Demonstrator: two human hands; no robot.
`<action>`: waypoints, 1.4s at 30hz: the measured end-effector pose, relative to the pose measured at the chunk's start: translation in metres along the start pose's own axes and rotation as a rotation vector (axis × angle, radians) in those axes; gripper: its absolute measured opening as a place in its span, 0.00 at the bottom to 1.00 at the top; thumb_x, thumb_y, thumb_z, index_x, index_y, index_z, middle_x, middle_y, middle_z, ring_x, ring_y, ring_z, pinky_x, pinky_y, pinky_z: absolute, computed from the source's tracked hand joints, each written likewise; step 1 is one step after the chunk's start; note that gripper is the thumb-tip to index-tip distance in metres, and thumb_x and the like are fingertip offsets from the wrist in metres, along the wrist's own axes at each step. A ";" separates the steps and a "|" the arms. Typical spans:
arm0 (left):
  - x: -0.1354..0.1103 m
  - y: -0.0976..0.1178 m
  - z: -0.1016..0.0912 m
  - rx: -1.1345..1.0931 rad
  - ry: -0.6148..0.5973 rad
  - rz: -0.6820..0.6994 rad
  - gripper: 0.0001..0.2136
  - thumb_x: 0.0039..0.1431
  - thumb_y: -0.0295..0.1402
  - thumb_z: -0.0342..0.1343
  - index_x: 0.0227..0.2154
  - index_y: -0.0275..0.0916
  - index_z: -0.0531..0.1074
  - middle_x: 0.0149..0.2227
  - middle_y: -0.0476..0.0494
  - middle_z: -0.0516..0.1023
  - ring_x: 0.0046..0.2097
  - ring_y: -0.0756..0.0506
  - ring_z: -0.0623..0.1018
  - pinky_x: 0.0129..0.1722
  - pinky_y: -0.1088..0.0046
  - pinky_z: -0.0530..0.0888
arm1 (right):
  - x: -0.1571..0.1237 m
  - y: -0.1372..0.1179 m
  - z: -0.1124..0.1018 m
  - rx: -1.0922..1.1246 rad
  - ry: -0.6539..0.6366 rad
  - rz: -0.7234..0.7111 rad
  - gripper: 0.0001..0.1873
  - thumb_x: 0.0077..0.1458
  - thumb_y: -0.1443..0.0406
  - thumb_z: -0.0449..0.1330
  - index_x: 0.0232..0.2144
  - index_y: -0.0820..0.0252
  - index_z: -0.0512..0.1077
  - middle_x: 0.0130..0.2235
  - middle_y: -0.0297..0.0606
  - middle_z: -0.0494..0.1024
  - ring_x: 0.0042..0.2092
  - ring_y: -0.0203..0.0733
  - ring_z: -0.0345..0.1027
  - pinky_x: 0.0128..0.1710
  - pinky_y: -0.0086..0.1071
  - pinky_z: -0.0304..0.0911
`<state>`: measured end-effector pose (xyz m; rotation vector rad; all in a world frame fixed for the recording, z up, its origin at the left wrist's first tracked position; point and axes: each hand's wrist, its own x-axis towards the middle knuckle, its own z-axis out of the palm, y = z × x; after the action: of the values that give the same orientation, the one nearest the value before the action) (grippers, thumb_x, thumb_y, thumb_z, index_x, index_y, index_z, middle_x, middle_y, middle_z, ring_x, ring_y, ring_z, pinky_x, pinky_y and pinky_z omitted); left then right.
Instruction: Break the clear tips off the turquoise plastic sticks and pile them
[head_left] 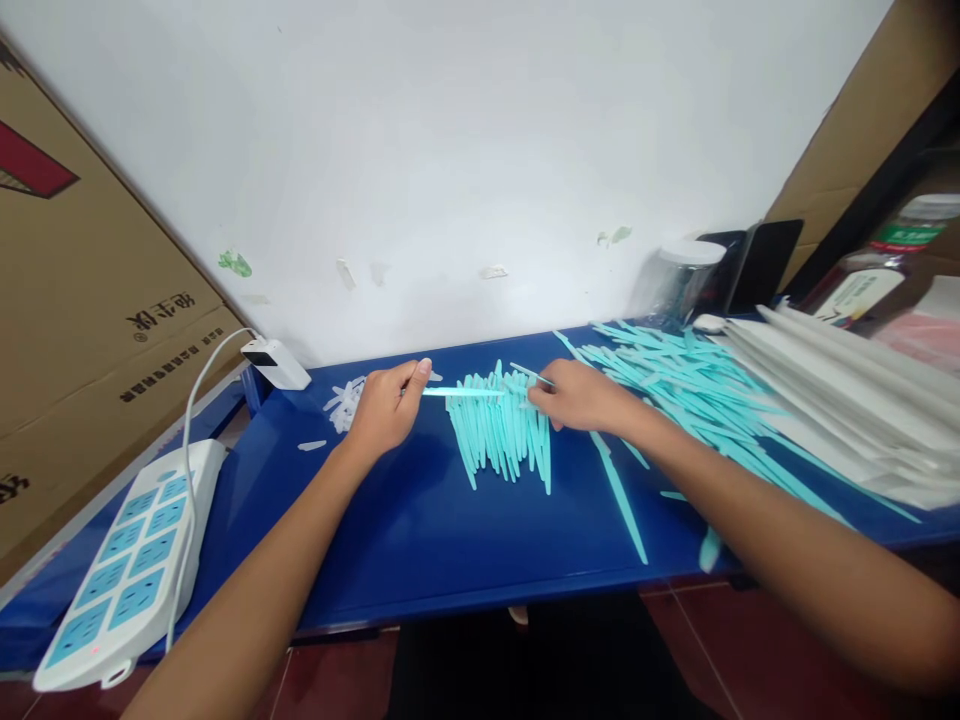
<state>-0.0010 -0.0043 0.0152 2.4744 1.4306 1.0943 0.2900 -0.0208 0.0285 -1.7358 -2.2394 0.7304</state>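
My left hand (388, 405) is closed around one end of a thin turquoise eyebrow razor (457, 392), which points right above a row of similar razors (499, 430). At the right end of that row, my right hand (574, 393) is closed with another slim razor (531, 374) sticking out of it to the upper left. Its fingertips are partly hidden and close to the row. Small translucent plastic pieces, perhaps caps (345, 402), lie in a pile just left of my left hand. A larger loose heap of turquoise razors (697, 390) spreads out beyond my right forearm.
A white power strip (142, 560) with a cable lies at the left of the blue table (420, 560). A white adapter (276, 364) stands by the wall. At right are a clear jar (679, 285), stacked white sheets (840, 400) and a bottle (862, 285). Cardboard (90, 300) stands left.
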 end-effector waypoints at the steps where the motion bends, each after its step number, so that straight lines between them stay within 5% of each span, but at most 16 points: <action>1: 0.000 0.000 0.000 0.000 -0.002 0.000 0.24 0.75 0.44 0.44 0.21 0.40 0.52 0.21 0.53 0.54 0.24 0.50 0.59 0.29 0.68 0.55 | 0.001 0.000 0.000 -0.018 0.013 0.005 0.21 0.67 0.59 0.53 0.21 0.58 0.63 0.25 0.43 0.77 0.24 0.40 0.66 0.27 0.36 0.54; 7: 0.000 -0.001 0.000 -0.012 -0.010 0.017 0.23 0.75 0.43 0.44 0.22 0.41 0.51 0.21 0.53 0.51 0.24 0.50 0.56 0.29 0.68 0.54 | -0.006 0.001 -0.007 -0.048 -0.055 -0.012 0.26 0.67 0.44 0.54 0.43 0.62 0.73 0.38 0.49 0.79 0.35 0.49 0.73 0.31 0.38 0.59; 11: 0.000 -0.002 0.001 -0.016 0.005 0.026 0.23 0.75 0.43 0.45 0.22 0.40 0.50 0.21 0.53 0.50 0.24 0.50 0.55 0.29 0.67 0.53 | -0.016 -0.001 -0.014 -0.080 -0.130 -0.046 0.29 0.62 0.48 0.61 0.56 0.61 0.70 0.50 0.52 0.78 0.43 0.52 0.74 0.33 0.37 0.63; 17: 0.001 -0.005 0.000 0.005 0.011 0.022 0.23 0.75 0.43 0.45 0.23 0.40 0.49 0.22 0.53 0.49 0.25 0.50 0.53 0.29 0.67 0.53 | -0.022 -0.006 -0.016 -0.249 -0.087 -0.107 0.13 0.64 0.55 0.61 0.39 0.60 0.73 0.41 0.48 0.78 0.36 0.48 0.71 0.31 0.36 0.58; 24: 0.000 -0.003 0.001 -0.007 -0.001 0.021 0.23 0.75 0.43 0.46 0.23 0.40 0.49 0.22 0.54 0.49 0.25 0.51 0.54 0.29 0.67 0.53 | -0.017 -0.005 -0.015 -0.273 -0.046 -0.036 0.15 0.68 0.57 0.57 0.34 0.61 0.72 0.30 0.44 0.76 0.28 0.43 0.67 0.27 0.36 0.51; 27: -0.001 -0.002 0.002 -0.011 -0.009 0.033 0.23 0.75 0.42 0.46 0.23 0.40 0.49 0.22 0.54 0.49 0.25 0.51 0.54 0.29 0.68 0.53 | -0.015 -0.005 -0.014 -0.279 -0.149 0.000 0.19 0.68 0.55 0.58 0.28 0.61 0.71 0.28 0.45 0.75 0.25 0.42 0.66 0.26 0.37 0.52; 31: 0.000 -0.003 0.002 -0.013 -0.003 0.046 0.23 0.75 0.41 0.46 0.23 0.40 0.49 0.22 0.54 0.50 0.24 0.51 0.54 0.29 0.67 0.53 | -0.017 -0.006 -0.017 -0.005 -0.313 -0.065 0.21 0.65 0.51 0.61 0.28 0.61 0.73 0.29 0.44 0.79 0.25 0.41 0.69 0.24 0.35 0.56; 34: 0.000 -0.004 0.002 -0.022 -0.001 0.039 0.23 0.75 0.41 0.46 0.23 0.40 0.50 0.22 0.54 0.50 0.25 0.51 0.54 0.29 0.67 0.53 | -0.016 -0.005 -0.020 0.085 -0.231 -0.083 0.22 0.64 0.49 0.61 0.28 0.61 0.73 0.29 0.43 0.79 0.25 0.40 0.69 0.25 0.35 0.56; 39: -0.003 0.003 0.004 -0.062 -0.018 0.043 0.23 0.76 0.42 0.45 0.23 0.40 0.51 0.22 0.54 0.50 0.25 0.51 0.55 0.29 0.67 0.53 | -0.009 -0.006 -0.015 0.171 0.128 -0.233 0.26 0.67 0.46 0.56 0.30 0.60 0.75 0.28 0.37 0.75 0.27 0.38 0.62 0.30 0.35 0.52; 42: -0.006 0.013 0.006 -0.109 -0.054 0.072 0.22 0.76 0.42 0.45 0.24 0.40 0.51 0.23 0.54 0.50 0.25 0.51 0.55 0.29 0.68 0.54 | -0.008 -0.012 -0.004 0.232 0.159 -0.377 0.26 0.65 0.44 0.58 0.30 0.59 0.75 0.26 0.33 0.69 0.28 0.36 0.56 0.30 0.34 0.48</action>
<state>0.0101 -0.0143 0.0125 2.4761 1.2425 1.0784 0.2837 -0.0298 0.0389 -1.1766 -2.1824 0.7035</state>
